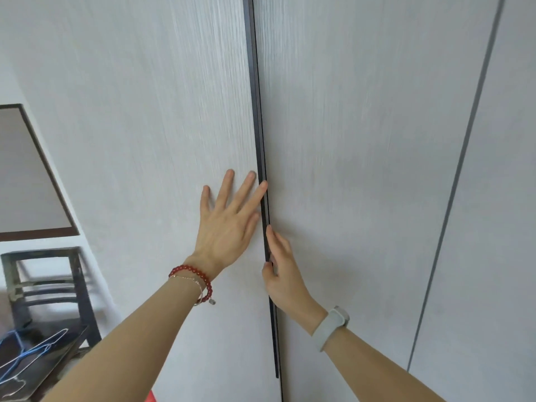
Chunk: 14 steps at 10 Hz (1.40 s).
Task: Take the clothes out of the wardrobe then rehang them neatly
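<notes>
Since both pale wood-grain wardrobe doors [362,169] are pretty much closed, no clothes are visible yet; presumably they're inside, so the task has barely begun. From the head camera, the left hand [229,221] lies flat with fingers spread on the left door panel [139,140], its index fingertip right at the thin dark edge strip [262,169] between the doors. The right hand [284,274] has its fingers hooked around that strip lower down, thumb on the front.

Biggest risk imo: if the left palm pushes while the right pulls, the door fights itself or snaps back on the right fingertips in the gap. With so thin an edge to hold, the grip could slip too.

Down left, thin wire hangers [37,346] lie on a dark wooden chair [78,288] just beside the wardrobe, so I'd guess a wide swing of the left door could clip it.
</notes>
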Each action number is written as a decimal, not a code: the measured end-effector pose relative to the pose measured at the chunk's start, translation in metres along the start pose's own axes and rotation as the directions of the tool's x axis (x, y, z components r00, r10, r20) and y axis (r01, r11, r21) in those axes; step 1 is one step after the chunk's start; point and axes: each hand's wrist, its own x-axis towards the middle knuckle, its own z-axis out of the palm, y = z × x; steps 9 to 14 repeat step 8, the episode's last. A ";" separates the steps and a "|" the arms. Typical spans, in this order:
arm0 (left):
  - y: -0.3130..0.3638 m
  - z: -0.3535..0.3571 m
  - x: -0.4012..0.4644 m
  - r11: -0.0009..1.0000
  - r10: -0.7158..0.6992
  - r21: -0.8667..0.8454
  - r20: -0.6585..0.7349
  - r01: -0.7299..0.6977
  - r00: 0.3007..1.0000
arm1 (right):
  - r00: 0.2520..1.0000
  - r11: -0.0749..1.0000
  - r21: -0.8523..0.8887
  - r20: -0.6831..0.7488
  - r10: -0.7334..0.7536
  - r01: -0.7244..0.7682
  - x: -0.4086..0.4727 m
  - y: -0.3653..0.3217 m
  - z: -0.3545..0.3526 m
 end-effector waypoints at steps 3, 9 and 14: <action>-0.006 0.034 0.029 0.989 -0.137 0.049 -0.008 0.138 0.990 | 0.994 0.987 0.129 0.052 0.092 -0.098 0.045 0.016 -0.011; -0.012 0.065 0.038 0.989 -0.143 0.034 -0.070 0.146 0.987 | 0.982 0.763 -0.641 -0.073 -0.173 0.086 0.051 0.027 -0.025; -0.012 0.065 0.038 0.989 -0.143 0.034 -0.070 0.146 0.987 | 0.982 0.763 -0.641 -0.073 -0.173 0.086 0.051 0.027 -0.025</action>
